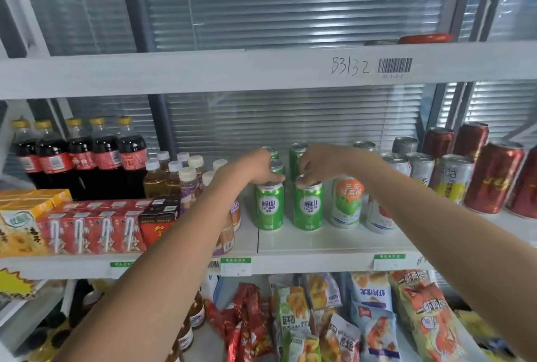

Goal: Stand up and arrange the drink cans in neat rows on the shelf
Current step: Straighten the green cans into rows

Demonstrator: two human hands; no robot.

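My left hand (263,169) and right hand (315,168) each pinch the top of an upright green can (269,206) (308,206) at the shelf (319,241) front, lining them up; next, I'd square them with the cans behind.

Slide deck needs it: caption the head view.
Left hand and right hand grip tops of two front green cans on shelf.

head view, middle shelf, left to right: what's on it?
Cola bottles → tea bottles → left hand on front-left green can → right hand on front-right green can → white aloe can → silver cans → red cans.
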